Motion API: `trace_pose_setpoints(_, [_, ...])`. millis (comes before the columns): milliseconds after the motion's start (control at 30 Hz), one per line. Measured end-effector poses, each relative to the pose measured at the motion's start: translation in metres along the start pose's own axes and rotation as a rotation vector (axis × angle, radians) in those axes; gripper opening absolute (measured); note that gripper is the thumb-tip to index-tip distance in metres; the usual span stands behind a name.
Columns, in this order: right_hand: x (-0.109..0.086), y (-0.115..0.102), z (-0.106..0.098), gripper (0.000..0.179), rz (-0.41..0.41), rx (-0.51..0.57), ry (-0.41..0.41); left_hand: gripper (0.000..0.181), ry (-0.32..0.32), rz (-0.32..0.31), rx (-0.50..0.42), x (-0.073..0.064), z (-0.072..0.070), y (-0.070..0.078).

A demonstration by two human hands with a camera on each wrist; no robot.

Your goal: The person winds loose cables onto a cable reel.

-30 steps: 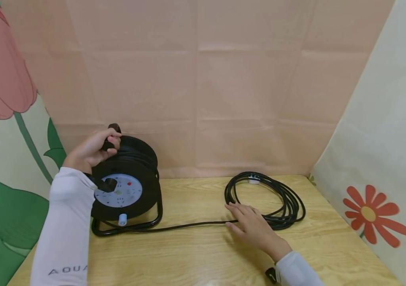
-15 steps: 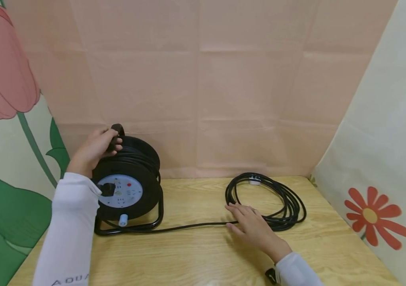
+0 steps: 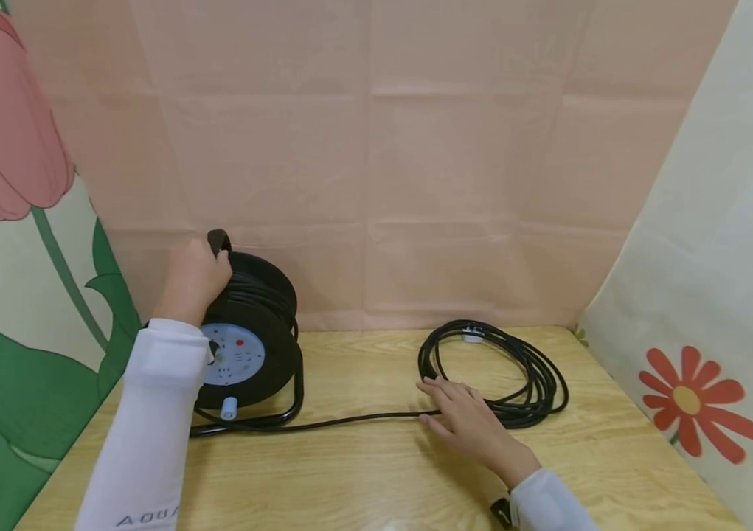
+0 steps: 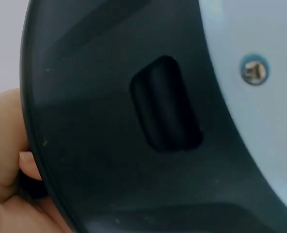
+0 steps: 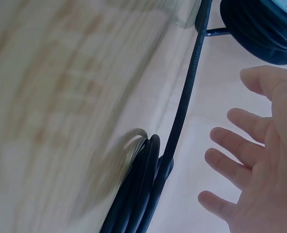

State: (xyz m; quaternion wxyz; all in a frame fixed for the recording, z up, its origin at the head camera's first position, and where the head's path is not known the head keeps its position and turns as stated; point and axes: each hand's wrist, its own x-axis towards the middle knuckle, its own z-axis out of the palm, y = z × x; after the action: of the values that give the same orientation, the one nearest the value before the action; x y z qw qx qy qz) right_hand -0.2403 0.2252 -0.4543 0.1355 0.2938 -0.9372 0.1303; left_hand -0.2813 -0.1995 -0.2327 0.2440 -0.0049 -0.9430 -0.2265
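At the left of the table in the head view stands a black cable reel (image 3: 274, 365) with a pale blue socket panel (image 3: 239, 354). My left hand (image 3: 195, 274) grips the black handle (image 3: 219, 241) on top of it; the sleeve hides the reel's left side. In the left wrist view, curled fingers (image 4: 31, 165) show beside the reel's black flange (image 4: 95, 121). My right hand (image 3: 472, 428) hovers with spread fingers beside the coiled black cable (image 3: 535, 387), holding nothing. The right wrist view shows this hand (image 5: 267, 150) apart from the coil (image 5: 138, 189).
One cable strand (image 3: 356, 418) runs along the wooden table (image 3: 349, 479) from the reel to the coil. A white plug (image 3: 472, 335) lies at the coil's far side. A pinkish backdrop (image 3: 376, 184) closes off the back, with flower-patterned sheets (image 3: 701, 221) at both sides.
My left wrist and forearm have swung to the right, now covering the reel's left side, while that hand stays at the handle. The right hand and coil have not visibly moved.
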Motion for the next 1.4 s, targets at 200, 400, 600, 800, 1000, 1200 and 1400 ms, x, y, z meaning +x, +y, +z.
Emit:
trace_pose_setpoints(200, [0.001,0.000,-0.001,0.056,0.008,-0.005,-0.003,0.026,-0.009,-0.006,-0.022,0.004,0.000,-0.004])
trace_pose_setpoints(400, [0.001,-0.001,-0.001,0.056,0.003,-0.009,-0.009,0.026,-0.047,-0.012,-0.063,0.004,-0.004,-0.012])
trace_pose_setpoints(600, [0.000,-0.001,-0.001,0.056,0.012,-0.024,-0.005,0.036,-0.123,-0.021,-0.089,0.002,-0.012,-0.018])
trace_pose_setpoints(800, [0.000,-0.001,-0.001,0.056,0.016,-0.025,-0.003,0.039,-0.171,-0.025,-0.075,0.000,-0.018,-0.020])
trace_pose_setpoints(1000, [-0.001,-0.001,-0.001,0.056,0.022,-0.011,-0.004,0.040,-0.191,-0.024,-0.074,-0.001,-0.020,-0.019])
trace_pose_setpoints(1200, [-0.002,-0.001,0.000,0.056,0.017,-0.011,0.006,0.041,-0.193,-0.023,-0.080,0.000,-0.021,-0.021])
trace_pose_setpoints(1400, [-0.002,-0.004,0.000,0.056,0.017,-0.006,0.004,0.054,-0.083,0.000,-0.159,-0.019,-0.021,-0.025])
